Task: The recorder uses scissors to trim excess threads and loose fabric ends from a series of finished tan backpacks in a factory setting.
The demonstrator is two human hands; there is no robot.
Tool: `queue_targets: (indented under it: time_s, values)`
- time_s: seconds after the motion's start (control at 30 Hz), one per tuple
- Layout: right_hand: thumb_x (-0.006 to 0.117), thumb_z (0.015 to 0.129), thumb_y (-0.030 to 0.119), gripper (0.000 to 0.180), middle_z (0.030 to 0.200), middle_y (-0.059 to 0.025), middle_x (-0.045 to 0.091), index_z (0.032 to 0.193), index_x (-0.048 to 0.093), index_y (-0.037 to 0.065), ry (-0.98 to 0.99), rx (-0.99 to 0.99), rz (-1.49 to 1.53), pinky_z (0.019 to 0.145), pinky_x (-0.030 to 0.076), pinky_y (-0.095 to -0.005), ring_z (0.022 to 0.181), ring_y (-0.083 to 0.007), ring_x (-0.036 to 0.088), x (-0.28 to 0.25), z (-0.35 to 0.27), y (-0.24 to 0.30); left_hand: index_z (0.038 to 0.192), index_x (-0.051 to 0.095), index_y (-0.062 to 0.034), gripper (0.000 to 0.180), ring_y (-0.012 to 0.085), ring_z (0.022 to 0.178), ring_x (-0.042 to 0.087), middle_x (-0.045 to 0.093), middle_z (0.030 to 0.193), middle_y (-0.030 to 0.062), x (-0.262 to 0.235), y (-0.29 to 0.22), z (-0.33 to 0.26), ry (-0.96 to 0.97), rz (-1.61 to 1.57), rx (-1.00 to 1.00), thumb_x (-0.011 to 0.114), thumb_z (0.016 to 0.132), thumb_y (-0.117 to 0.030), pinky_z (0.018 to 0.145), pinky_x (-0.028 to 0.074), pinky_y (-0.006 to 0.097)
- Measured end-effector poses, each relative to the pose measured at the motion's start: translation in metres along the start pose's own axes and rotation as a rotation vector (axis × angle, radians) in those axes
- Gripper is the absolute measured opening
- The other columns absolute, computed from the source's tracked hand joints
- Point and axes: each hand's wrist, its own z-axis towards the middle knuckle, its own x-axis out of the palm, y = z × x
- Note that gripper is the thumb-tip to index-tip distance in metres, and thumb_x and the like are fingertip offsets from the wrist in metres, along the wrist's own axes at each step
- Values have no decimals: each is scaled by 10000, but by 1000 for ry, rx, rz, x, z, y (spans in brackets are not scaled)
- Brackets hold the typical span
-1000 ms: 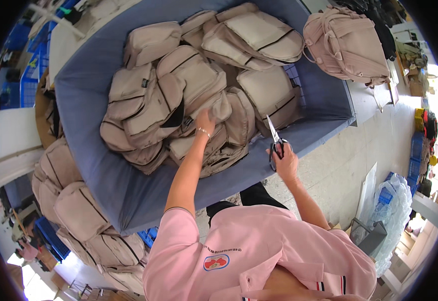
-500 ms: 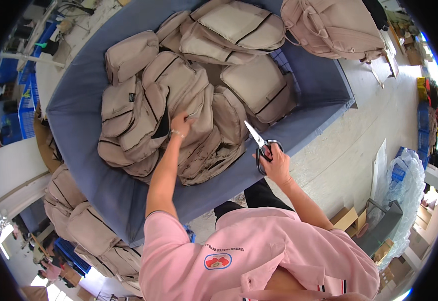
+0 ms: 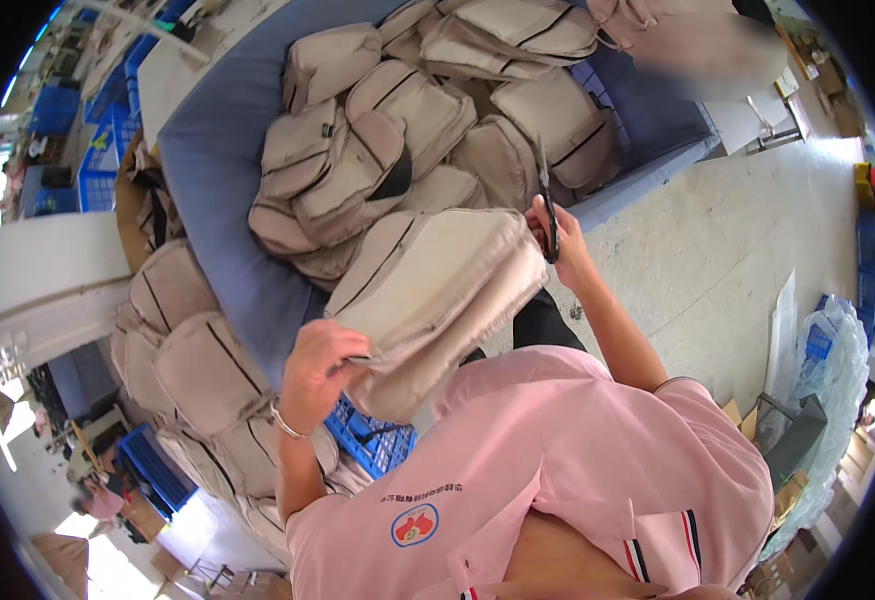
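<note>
A blue-covered counter (image 3: 219, 190) carries a heap of roughly ten beige backpacks (image 3: 377, 150), a second stack of about five more beige backpacks (image 3: 192, 360) stands off its left edge, and one beige backpack (image 3: 437, 300) is lifted clear of the counter's near edge, in front of the person's chest. The left hand (image 3: 319, 365), arm bent and raised, is clenched on that backpack's lower left corner. The right hand (image 3: 555, 238), at its upper right corner, grips a pair of scissors (image 3: 547, 205) with blades pointing up; its fingers are partly hidden behind the backpack.
</note>
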Motion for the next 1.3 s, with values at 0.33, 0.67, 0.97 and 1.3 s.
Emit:
queue_targets:
  time_s: [0.33, 0.67, 0.97, 1.3]
  values:
    - [802, 786, 309, 365, 741, 40, 483, 851, 569, 36, 120, -225, -689, 620, 368, -230, 686, -63, 413, 67, -80, -56, 947, 677, -126, 302, 215, 1058, 562, 665, 1046, -2, 90, 15, -186, 14, -14, -158, 716, 659, -46, 1009, 379, 397]
    - [808, 742, 163, 355, 680, -6, 437, 822, 494, 17, 118, -352, -654, 563, 354, -297, 646, -105, 378, 93, -152, -98, 1323, 437, -1, 731, 271, 1155, 483, 472, 1288, 159, 135, 71, -223, -825, 8, -756, 810, 726, -196, 1006, 392, 397]
    - [798, 771, 271, 408, 642, -104, 470, 798, 482, 16, 62, -400, -810, 563, 379, -391, 594, -245, 444, 87, -162, -118, 1353, 393, 50, 801, 257, 1132, 523, 515, 1249, 163, 161, 115, -225, -1014, -258, -821, 828, 708, -142, 990, 424, 359]
    - [719, 797, 517, 599, 996, -207, 571, 965, 539, -30, 145, -590, -1230, 781, 482, -457, 928, -393, 553, 86, -165, -89, 1379, 376, 64, 763, 205, 1095, 553, 525, 1273, 139, 150, 120, -230, -989, -548, -736, 786, 750, -69, 949, 453, 309]
